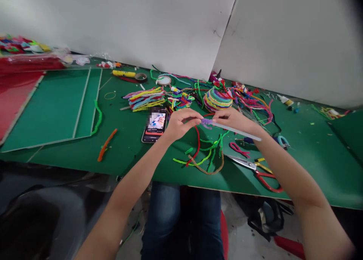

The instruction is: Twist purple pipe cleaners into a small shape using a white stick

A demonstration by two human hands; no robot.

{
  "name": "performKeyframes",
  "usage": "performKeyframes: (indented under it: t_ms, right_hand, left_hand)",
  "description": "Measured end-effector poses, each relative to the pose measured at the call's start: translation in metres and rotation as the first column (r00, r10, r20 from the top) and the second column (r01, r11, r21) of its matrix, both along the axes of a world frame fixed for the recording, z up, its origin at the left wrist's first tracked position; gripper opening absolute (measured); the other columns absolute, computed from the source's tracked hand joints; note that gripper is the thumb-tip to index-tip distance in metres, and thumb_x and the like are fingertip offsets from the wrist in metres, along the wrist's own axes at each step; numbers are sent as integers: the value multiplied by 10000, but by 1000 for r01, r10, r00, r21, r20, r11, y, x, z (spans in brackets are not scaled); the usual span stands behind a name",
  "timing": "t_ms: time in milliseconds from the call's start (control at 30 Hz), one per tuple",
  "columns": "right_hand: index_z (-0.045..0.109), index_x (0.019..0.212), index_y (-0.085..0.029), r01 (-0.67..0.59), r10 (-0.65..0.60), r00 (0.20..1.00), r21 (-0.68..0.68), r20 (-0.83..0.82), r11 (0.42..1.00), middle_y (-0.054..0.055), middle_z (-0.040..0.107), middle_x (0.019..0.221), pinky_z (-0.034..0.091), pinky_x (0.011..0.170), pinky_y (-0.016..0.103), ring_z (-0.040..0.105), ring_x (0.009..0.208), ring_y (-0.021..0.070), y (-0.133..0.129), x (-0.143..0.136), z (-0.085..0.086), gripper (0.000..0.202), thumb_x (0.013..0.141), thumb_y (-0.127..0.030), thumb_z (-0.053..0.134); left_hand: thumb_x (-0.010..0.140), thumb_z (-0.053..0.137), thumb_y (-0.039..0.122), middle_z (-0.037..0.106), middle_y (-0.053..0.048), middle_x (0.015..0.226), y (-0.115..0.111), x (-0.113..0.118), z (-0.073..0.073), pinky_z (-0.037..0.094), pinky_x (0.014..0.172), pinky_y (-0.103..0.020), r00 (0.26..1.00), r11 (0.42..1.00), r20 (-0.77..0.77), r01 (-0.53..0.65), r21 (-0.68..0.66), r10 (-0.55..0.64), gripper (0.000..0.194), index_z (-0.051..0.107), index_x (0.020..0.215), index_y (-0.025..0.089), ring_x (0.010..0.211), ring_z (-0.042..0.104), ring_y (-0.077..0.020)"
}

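Note:
My left hand (179,123) and my right hand (231,119) meet above the green table (56,154). Between them is a purple pipe cleaner (207,122) wound around a clear stick (241,132). My left hand pinches the purple pipe cleaner's left end. My right hand grips the stick, which points down to the right past my wrist. Loose green, red and brown pipe cleaners (205,158) lie on the table just below both hands. A phone (155,125) with a lit screen lies left of my left hand.
Red-handled scissors (255,169) lie at the right front. A striped coil of pipe cleaners (217,98) and bundles (146,98) sit behind the hands. An orange pipe cleaner (106,144) lies at the left, green boards (51,109) beyond it. White panels stand behind the table.

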State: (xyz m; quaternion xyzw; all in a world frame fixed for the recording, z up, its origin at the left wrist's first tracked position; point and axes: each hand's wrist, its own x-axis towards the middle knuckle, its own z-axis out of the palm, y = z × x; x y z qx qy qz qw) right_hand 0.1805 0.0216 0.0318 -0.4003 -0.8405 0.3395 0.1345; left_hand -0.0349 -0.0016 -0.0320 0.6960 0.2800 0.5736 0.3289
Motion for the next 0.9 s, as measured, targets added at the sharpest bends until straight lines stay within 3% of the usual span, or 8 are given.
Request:
performKeyframes:
  t_ms: [167,267,367,433,567,633,733,900]
  right_hand:
    - [583,711,-160,116,-108,980,39,-170,992,-19,532,602,320,534,229,429,535,79,-28,-22,-17,336,885,-418,457]
    - [560,697,-163,224,-205,965,108,-164,969,-28,500,564,312,525,231,402,505,79,-40,-39,-17,316,898,-372,434]
    - [579,698,-165,237,-235,971,174,-34,956,-12,529,560,320,533,239,433,511,95,-40,-41,-7,350,908,-391,413]
    - [601,684,-172,235,-275,956,293,103,927,20,583,598,341,563,254,499,570,127,-36,-34,3,390,911,-422,405]
    - [669,780,-186,263,-392,916,608,87,750,74,687,799,402,701,309,600,806,201,-23,-15,22,349,916,-383,415]
    - [690,888,-195,156,-275,956,617,102,771,70,708,913,416,760,324,611,888,209,-16,-12,23,284,904,-347,451]
    - [700,956,-214,13,-110,977,467,182,884,37,725,905,434,712,295,636,815,178,-9,-16,16,238,873,-338,514]
    - [700,939,-212,114,-168,981,425,92,898,14,730,831,430,660,254,645,731,150,-7,-22,2,203,832,-345,588]
  left_hand:
    - [789,650,386,701,-24,759,4,5,-11,516,601,-229,954,965,177,-219,-143,243,219,698,849,181,631,639,-106]
    - [822,625,313,716,-37,831,3,5,-13,527,715,-255,909,906,18,-416,76,416,150,698,840,183,762,658,-125]
    - [838,602,274,722,-35,838,3,4,-13,524,767,-270,873,862,-100,-444,244,477,129,697,838,187,808,661,-133]
    - [831,609,276,722,-33,846,4,3,-14,534,736,-253,894,897,-122,-409,167,431,128,690,862,183,773,668,-126]
    - [773,666,312,710,-23,801,7,2,-16,546,652,-223,969,961,-63,-244,-134,238,178,666,881,170,684,673,-119]
    - [747,684,337,698,-17,744,8,3,-17,545,625,-223,990,966,-10,-141,-215,142,189,663,817,163,654,668,-122]
    - [720,702,369,691,-17,689,8,5,-17,543,601,-231,997,957,71,-16,-291,39,221,670,760,154,618,660,-126]
    - [641,764,380,721,-45,755,9,5,-13,564,664,-272,987,932,159,32,-361,28,299,692,817,149,686,682,-154]
